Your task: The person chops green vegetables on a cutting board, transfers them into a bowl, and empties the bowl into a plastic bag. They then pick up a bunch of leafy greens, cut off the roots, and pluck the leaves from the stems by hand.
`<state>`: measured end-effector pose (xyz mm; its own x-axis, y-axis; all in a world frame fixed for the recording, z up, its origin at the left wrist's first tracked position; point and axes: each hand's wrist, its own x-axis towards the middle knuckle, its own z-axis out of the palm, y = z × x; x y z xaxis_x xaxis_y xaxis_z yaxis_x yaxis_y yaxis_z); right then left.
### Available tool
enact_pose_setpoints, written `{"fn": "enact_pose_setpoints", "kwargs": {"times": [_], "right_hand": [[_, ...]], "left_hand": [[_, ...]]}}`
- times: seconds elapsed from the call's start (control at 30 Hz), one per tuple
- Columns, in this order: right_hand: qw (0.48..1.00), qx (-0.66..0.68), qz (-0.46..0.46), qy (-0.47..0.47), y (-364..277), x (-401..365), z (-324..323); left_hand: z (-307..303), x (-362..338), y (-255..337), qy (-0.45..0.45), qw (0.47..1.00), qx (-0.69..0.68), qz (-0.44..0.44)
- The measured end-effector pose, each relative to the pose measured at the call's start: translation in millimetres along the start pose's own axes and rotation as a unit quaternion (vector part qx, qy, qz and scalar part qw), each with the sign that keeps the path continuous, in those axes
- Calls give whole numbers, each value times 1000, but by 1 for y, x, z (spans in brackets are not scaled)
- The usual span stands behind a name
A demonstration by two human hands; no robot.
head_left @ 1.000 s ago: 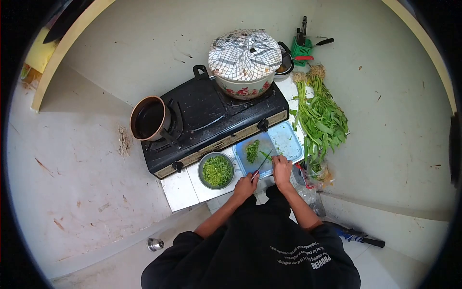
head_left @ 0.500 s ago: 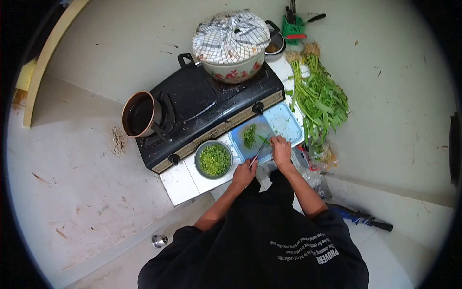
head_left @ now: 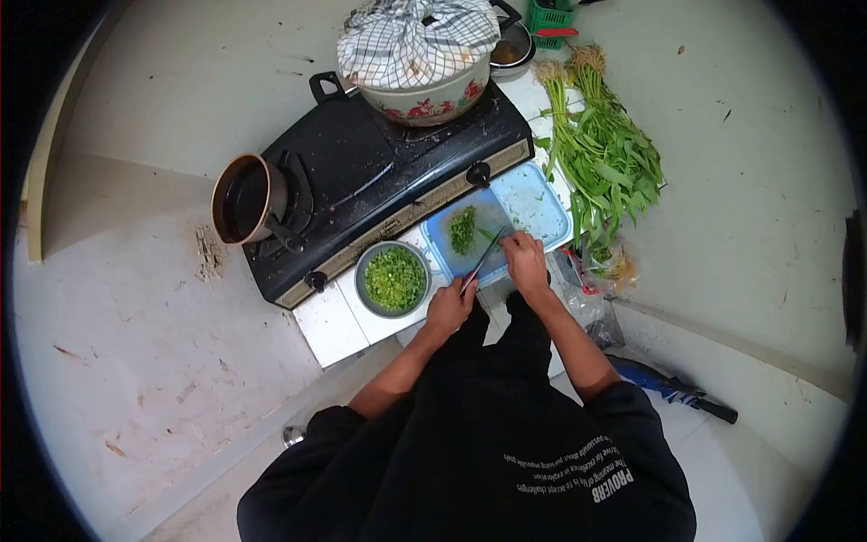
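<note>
My left hand (head_left: 447, 309) is curled around the handle of a knife (head_left: 482, 259), its blade slanting over the tray (head_left: 553, 210); my right hand (head_left: 526, 260) is pinched, fingertips on a bit of greens (head_left: 488, 234) by the blade's tip, though how tightly I cannot tell. A chopped heap (head_left: 461, 229) lies on the tray's left half, scraps on its right. To my left the bowl (head_left: 359, 282) of cut greens stands near the knife hand; past the tray the stove (head_left: 348, 163) hems me in, carrying 1 saucepan (head_left: 278, 188) and 1 flowered pot (head_left: 424, 104) under a checked cloth (head_left: 420, 41). A leafy bunch (head_left: 616, 163) lies right of the tray, beyond it a green basket (head_left: 547, 36). Below the bunch is a plastic bag (head_left: 589, 309). The counter (head_left: 327, 327) is white tile, against pale, stained walls (head_left: 759, 154).
</note>
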<state>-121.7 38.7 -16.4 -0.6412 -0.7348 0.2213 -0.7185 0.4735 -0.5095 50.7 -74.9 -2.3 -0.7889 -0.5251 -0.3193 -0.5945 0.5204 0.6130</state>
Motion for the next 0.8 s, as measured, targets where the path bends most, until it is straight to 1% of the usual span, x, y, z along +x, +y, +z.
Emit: {"fn": "enact_pose_setpoints", "kwargs": {"times": [0.07,0.17,0.2,0.3,0.4,0.53,0.63,0.73,0.8], "right_hand": [[1000,-1,5,-8,-2,-7,-2],[1000,-16,-22,-1,1,-13,2],[1000,-15,-26,3,6,-4,0],[1000,4,-21,-16,3,-11,-2],[999,-24,-38,-27,2,-10,-2],[997,-44,-55,-36,-2,-15,-4],[990,-105,-78,-50,-4,-19,-8],[992,-88,-66,-60,-5,-19,-9],[997,-43,-34,-60,-6,-17,-10]], "left_hand": [[4,-4,-2,3,1000,3,5],[13,-5,-13,26,999,-18,22],[12,5,-8,22,999,-20,24],[5,-5,-3,-7,1000,-12,8],[-6,-3,-2,0,1000,-5,28],[-8,-5,1,-4,1000,8,21],[-10,-8,8,-15,1000,-9,18],[-3,-7,3,-30,1000,9,0],[0,-11,0,-20,1000,-3,-2]]}}
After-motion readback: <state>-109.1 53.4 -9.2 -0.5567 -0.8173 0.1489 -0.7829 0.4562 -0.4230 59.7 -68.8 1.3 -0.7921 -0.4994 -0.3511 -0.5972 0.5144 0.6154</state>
